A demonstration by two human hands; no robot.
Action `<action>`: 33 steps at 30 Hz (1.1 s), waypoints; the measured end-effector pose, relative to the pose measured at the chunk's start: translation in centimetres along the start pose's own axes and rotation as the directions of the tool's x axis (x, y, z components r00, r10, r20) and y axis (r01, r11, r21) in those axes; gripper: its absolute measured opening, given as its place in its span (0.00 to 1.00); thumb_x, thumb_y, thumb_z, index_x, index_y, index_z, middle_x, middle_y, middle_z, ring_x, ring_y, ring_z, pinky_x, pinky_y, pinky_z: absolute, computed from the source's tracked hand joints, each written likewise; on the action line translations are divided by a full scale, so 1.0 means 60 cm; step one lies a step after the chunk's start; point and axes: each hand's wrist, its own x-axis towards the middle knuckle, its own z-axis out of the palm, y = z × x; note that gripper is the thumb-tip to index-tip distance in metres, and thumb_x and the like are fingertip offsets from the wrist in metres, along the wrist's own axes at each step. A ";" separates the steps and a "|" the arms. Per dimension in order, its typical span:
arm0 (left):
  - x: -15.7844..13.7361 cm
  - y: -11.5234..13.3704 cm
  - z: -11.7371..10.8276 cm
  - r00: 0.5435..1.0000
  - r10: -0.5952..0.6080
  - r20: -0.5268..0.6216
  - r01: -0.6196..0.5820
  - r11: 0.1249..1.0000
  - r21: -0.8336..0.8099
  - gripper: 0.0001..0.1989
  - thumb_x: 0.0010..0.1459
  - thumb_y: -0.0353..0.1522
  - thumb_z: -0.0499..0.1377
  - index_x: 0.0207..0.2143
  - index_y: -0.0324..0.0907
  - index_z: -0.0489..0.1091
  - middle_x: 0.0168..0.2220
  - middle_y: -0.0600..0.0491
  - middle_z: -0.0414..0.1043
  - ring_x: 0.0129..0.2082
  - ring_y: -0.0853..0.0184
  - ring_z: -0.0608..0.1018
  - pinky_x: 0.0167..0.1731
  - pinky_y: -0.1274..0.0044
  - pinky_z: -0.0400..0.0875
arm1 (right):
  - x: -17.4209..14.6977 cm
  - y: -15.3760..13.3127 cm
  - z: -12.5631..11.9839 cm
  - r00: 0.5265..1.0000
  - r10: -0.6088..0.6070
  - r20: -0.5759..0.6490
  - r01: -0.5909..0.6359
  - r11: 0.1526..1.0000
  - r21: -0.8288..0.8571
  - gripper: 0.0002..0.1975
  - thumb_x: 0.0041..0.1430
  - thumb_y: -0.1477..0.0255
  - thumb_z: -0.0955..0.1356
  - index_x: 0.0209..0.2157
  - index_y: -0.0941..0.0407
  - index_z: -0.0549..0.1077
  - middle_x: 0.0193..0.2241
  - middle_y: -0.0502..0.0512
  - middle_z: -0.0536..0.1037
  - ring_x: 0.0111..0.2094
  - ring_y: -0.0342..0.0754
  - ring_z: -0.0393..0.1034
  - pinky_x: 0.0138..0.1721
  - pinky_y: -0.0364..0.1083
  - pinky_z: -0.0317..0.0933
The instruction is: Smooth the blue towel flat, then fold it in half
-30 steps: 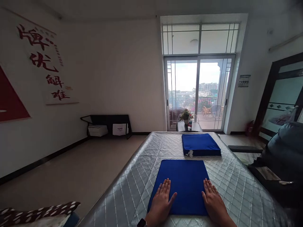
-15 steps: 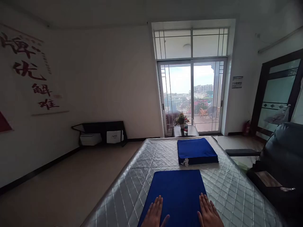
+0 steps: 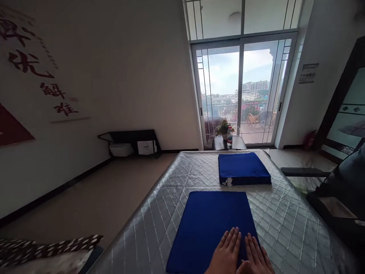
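Observation:
A flat blue cloth panel (image 3: 205, 224) lies on the silver quilted table cover (image 3: 154, 228), close in front of me. My left hand (image 3: 226, 251) rests flat on the panel right of its middle, fingers stretched forward. Beside it, my right hand (image 3: 256, 253) lies with straight fingers over the panel's right edge. Neither hand grips anything. Farther back on the cover sits a stack of folded blue cloth (image 3: 244, 165) with white tags (image 3: 229, 182) at its front left corner.
Beyond the table's far end stands a small dark table (image 3: 218, 143) with a potted plant (image 3: 224, 128) and a bottle (image 3: 229, 137). A dark chair (image 3: 336, 224) is at the right. Patterned fabric (image 3: 57, 245) shows at the lower left.
My left hand has moved right across the blue panel, from its left side to beside my right hand. The view has tilted down and turned slightly.

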 end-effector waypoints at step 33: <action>-0.198 -0.045 -0.081 0.760 -0.650 0.005 0.650 0.760 -0.006 0.42 0.69 0.50 0.46 0.69 0.44 0.20 0.72 0.46 0.35 0.70 0.53 0.52 0.66 0.59 0.55 | -0.034 0.015 -0.042 0.995 -0.032 0.092 0.040 0.995 -0.088 0.34 0.67 0.52 0.54 0.67 0.57 0.53 0.69 0.54 0.48 0.69 0.55 0.44 0.66 0.59 0.50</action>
